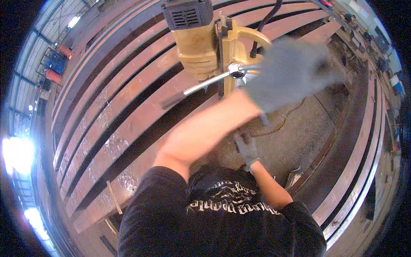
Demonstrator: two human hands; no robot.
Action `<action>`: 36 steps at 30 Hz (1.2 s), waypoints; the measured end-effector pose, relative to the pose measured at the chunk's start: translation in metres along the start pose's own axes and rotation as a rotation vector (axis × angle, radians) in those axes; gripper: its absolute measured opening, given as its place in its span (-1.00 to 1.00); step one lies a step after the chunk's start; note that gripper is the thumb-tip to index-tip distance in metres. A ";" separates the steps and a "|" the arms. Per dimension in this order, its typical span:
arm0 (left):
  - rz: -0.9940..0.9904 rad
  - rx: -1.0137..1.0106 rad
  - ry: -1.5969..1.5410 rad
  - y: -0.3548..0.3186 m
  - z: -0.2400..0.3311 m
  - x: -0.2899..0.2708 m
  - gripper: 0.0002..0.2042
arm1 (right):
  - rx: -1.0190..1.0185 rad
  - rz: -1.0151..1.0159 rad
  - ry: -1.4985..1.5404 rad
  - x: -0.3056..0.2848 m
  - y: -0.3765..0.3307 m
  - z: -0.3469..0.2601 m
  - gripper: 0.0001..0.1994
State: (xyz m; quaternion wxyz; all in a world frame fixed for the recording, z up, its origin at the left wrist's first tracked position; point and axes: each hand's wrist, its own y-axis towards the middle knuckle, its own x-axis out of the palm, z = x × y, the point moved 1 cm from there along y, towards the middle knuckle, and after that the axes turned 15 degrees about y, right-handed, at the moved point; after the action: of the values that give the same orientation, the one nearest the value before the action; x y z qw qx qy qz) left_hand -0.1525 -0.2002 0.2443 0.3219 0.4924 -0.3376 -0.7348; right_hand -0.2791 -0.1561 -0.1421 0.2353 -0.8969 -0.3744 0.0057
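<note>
With my left hand (293, 73) right of the yellow drill (196, 58), right hand (247, 150) below it, finger grips unclear, I'd best turn its spoked handle (205, 84) evenly.

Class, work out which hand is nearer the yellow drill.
Left. The left hand is beside the yellow drill; the right hand is lower in view, near the black shirt.

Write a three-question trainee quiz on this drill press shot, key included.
1. Which of the person's hands is nearer the spoked feed handle?
2. True or false: the right hand is bare.
3. The housing below the dark motor cover on the drill press is: A) red, B) yellow, C) blue.

Key:
1. Left hand; motion blur hides its grip.
2. False; it is gray-gloved.
3. B.
</note>
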 end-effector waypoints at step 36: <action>-1.191 -0.121 0.637 -0.228 -0.073 0.182 -0.75 | -0.815 0.294 -0.356 -0.137 0.029 -0.176 -0.63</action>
State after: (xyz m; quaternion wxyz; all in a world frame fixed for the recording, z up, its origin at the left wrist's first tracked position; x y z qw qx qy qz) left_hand -0.1717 -0.2307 -0.0540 -0.0269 0.7681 0.1442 -0.6233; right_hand -0.3255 -0.3397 -0.0211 -0.2076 -0.9447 -0.2499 0.0453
